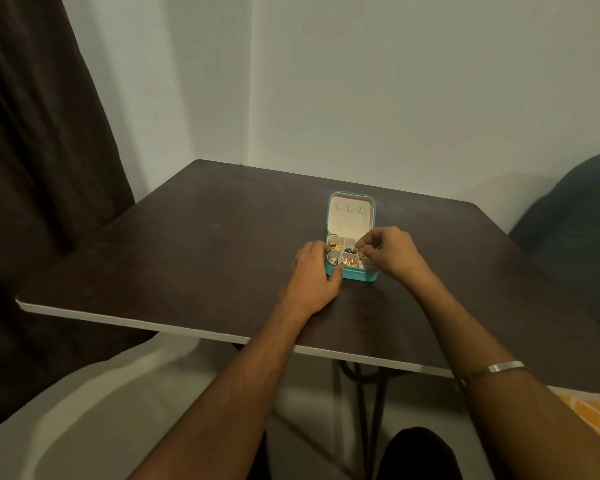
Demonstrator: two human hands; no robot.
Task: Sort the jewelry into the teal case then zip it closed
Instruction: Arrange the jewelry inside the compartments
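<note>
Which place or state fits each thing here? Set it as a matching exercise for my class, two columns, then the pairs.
Things:
1. lid of the case
2. left hand
3. right hand
4. bangle

Places or states:
A. pinches a small piece over the tray's right side
B. on the right forearm
C. lies open behind the tray
D. holds the case's left near corner

Pairs: 1-C, 2-D, 3-A, 4-B
</note>
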